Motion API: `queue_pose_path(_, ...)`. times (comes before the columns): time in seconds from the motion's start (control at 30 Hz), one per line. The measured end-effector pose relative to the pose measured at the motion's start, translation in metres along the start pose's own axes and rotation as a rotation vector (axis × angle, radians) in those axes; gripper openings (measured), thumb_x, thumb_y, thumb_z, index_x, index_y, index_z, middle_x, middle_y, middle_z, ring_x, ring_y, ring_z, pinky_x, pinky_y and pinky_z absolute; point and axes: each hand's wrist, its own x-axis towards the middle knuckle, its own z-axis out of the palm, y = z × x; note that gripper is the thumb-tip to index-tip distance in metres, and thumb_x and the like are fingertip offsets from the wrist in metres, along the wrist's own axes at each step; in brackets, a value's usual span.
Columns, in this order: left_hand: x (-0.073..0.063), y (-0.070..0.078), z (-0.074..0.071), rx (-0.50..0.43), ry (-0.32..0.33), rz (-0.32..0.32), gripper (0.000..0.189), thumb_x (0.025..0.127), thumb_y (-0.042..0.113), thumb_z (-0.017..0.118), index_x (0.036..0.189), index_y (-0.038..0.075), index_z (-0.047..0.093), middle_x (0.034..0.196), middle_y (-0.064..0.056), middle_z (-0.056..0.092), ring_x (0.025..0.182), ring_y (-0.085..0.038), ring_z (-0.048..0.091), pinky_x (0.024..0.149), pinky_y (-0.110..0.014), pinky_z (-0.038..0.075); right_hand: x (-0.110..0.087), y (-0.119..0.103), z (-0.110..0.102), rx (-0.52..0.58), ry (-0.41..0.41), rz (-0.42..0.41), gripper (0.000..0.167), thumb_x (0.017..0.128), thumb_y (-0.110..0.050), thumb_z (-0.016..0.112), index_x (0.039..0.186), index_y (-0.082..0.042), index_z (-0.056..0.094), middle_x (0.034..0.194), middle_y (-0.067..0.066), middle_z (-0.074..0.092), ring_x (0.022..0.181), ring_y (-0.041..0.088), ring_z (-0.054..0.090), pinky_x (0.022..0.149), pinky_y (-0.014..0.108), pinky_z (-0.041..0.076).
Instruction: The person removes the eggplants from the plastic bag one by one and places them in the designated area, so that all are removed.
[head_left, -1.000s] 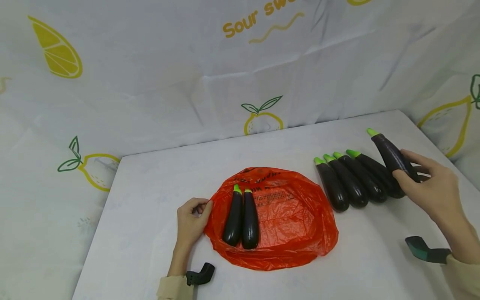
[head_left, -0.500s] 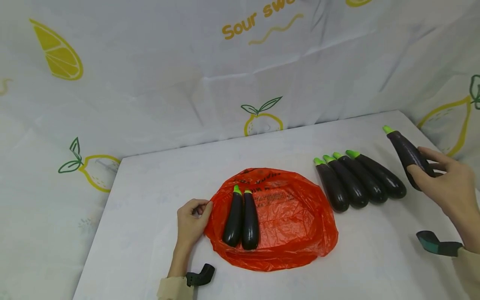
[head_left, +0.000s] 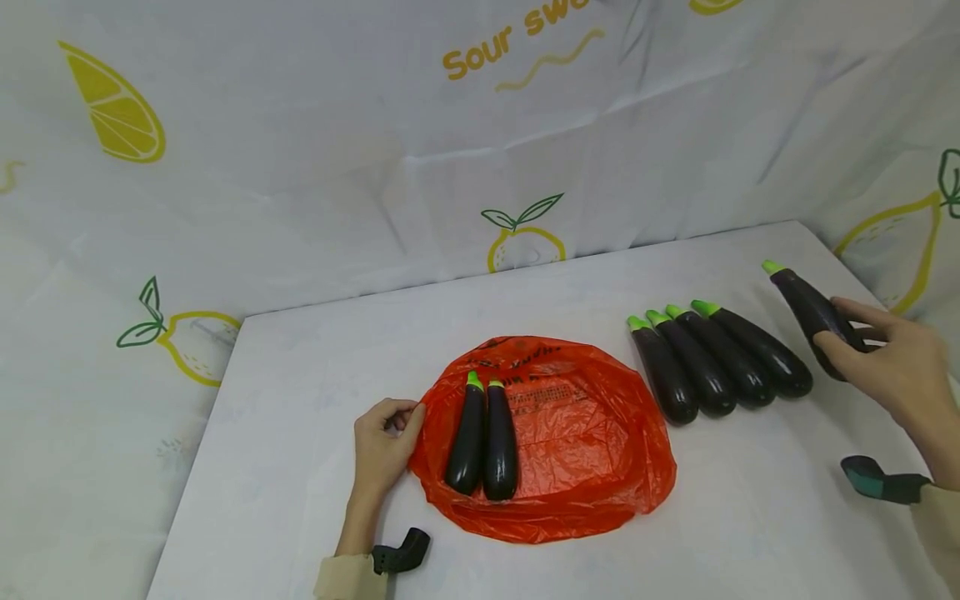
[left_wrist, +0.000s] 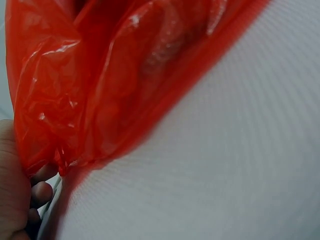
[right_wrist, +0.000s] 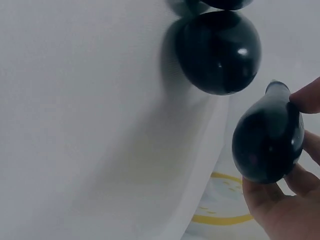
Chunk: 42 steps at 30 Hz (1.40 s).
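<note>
Notably, I record the right hand [head_left: 892,358], wrapped round one eggplant [head_left: 810,312], shifted outward from the row [head_left: 723,358]; the left hand [head_left: 384,440] pinches the red bag [head_left: 573,450], contents unchanged.

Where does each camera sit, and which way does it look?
Head: on the person's head, facing forward and down at the crinkly red plastic bag and long shiny dark eggplants with green tops; left hand, right hand and beige sleeves show.
Left wrist: worn there, facing the bag's bunched edge; part of that hand shows.
Right wrist: worn there, facing the held eggplant end-on; part of that hand shows.
Head and left wrist share the bag and left hand.
</note>
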Motion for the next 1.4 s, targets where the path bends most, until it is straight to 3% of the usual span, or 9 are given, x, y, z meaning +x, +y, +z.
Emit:
queue_pose_path(0.03, 0.000, 0.000, 0.000, 0.001, 0.000, 0.000, 0.006, 0.089, 0.013, 0.075, 0.088, 0.009, 0.078, 0.070, 0.000, 0.063, 0.067, -0.006, 0.051, 0.061, -0.017, 0.043, 0.001, 0.001, 0.001, -0.003, -0.012, -0.013, 0.060, 0.094, -0.017, 0.057, 0.147, 0.008, 0.045, 0.139, 0.048, 0.045, 0.113, 0.061, 0.047, 0.048, 0.007, 0.030)
queue_pose_path(0.1, 0.000, 0.000, 0.000, 0.001, 0.001, 0.000, 0.005, 0.089, 0.013, 0.075, 0.088, 0.009, 0.078, 0.069, 0.000, 0.063, 0.067, -0.006, 0.051, 0.061, -0.017, 0.043, 0.004, 0.004, 0.003, -0.008, -0.032, -0.035, 0.060, 0.094, -0.016, 0.058, 0.147, 0.008, 0.044, 0.138, 0.048, 0.045, 0.116, 0.063, 0.047, 0.050, 0.006, 0.029)
queue_pose_path(0.47, 0.000, 0.001, 0.000, -0.002, 0.008, 0.004, 0.004, 0.089, 0.010, 0.075, 0.086, 0.011, 0.078, 0.068, 0.001, 0.062, 0.066, -0.006, 0.051, 0.060, -0.018, 0.043, 0.010, 0.009, 0.013, -0.019, -0.084, -0.059, 0.059, 0.095, -0.016, 0.059, 0.145, 0.010, 0.046, 0.139, 0.046, 0.046, 0.120, 0.063, 0.043, 0.056, 0.003, 0.025)
queue_pose_path(0.93, 0.000, 0.001, 0.000, -0.001, 0.011, 0.020, 0.004, 0.088, 0.007, 0.076, 0.087, 0.011, 0.078, 0.069, -0.001, 0.062, 0.066, -0.006, 0.051, 0.060, -0.018, 0.044, 0.015, 0.016, 0.014, -0.016, -0.179, -0.062, 0.058, 0.096, -0.019, 0.058, 0.144, 0.012, 0.046, 0.135, 0.052, 0.043, 0.118, 0.065, 0.042, 0.055, 0.009, 0.029)
queue_pose_path(1.07, 0.000, 0.004, 0.000, -0.011, 0.016, 0.011, 0.005, 0.087, 0.007, 0.077, 0.087, 0.012, 0.078, 0.069, -0.002, 0.064, 0.066, -0.008, 0.051, 0.061, -0.019, 0.044, 0.017, 0.018, 0.013, -0.033, -0.216, -0.063, 0.059, 0.098, -0.022, 0.056, 0.145, 0.011, 0.044, 0.136, 0.052, 0.041, 0.116, 0.067, 0.043, 0.061, 0.023, 0.043)
queue_pose_path(1.2, 0.000, 0.005, 0.001, -0.013, 0.018, 0.008, 0.005, 0.087, 0.006, 0.076, 0.087, 0.010, 0.079, 0.070, -0.004, 0.064, 0.067, -0.009, 0.051, 0.060, -0.021, 0.045, 0.019, 0.021, 0.013, -0.046, -0.235, -0.074, 0.058, 0.100, -0.023, 0.055, 0.146, 0.011, 0.043, 0.139, 0.051, 0.040, 0.117, 0.068, 0.043, 0.065, 0.024, 0.043)
queue_pose_path(1.3, 0.000, 0.004, 0.000, -0.014, 0.015, 0.001, 0.005, 0.088, 0.006, 0.075, 0.087, 0.010, 0.079, 0.070, -0.004, 0.064, 0.067, -0.008, 0.051, 0.061, -0.020, 0.045, 0.018, 0.022, 0.015, -0.042, -0.230, -0.099, 0.056, 0.101, -0.022, 0.054, 0.145, 0.012, 0.045, 0.142, 0.048, 0.040, 0.121, 0.068, 0.042, 0.070, 0.036, 0.054)
queue_pose_path(1.37, 0.000, 0.004, 0.000, -0.010, 0.008, -0.007, 0.006, 0.088, 0.007, 0.075, 0.088, 0.011, 0.079, 0.070, -0.002, 0.064, 0.067, -0.007, 0.051, 0.061, -0.019, 0.045, 0.017, 0.023, 0.016, -0.036, -0.226, -0.111, 0.055, 0.102, -0.021, 0.053, 0.145, 0.012, 0.045, 0.145, 0.046, 0.039, 0.124, 0.068, 0.041, 0.083, 0.058, 0.051)
queue_pose_path(1.4, 0.000, 0.004, 0.000, -0.008, 0.006, -0.010, 0.006, 0.088, 0.007, 0.075, 0.088, 0.011, 0.079, 0.070, -0.001, 0.064, 0.067, -0.007, 0.051, 0.062, -0.019, 0.045, 0.016, 0.023, 0.017, -0.034, -0.222, -0.119, 0.054, 0.102, -0.021, 0.053, 0.145, 0.012, 0.045, 0.145, 0.045, 0.039, 0.124, 0.067, 0.040, 0.089, 0.060, 0.050)
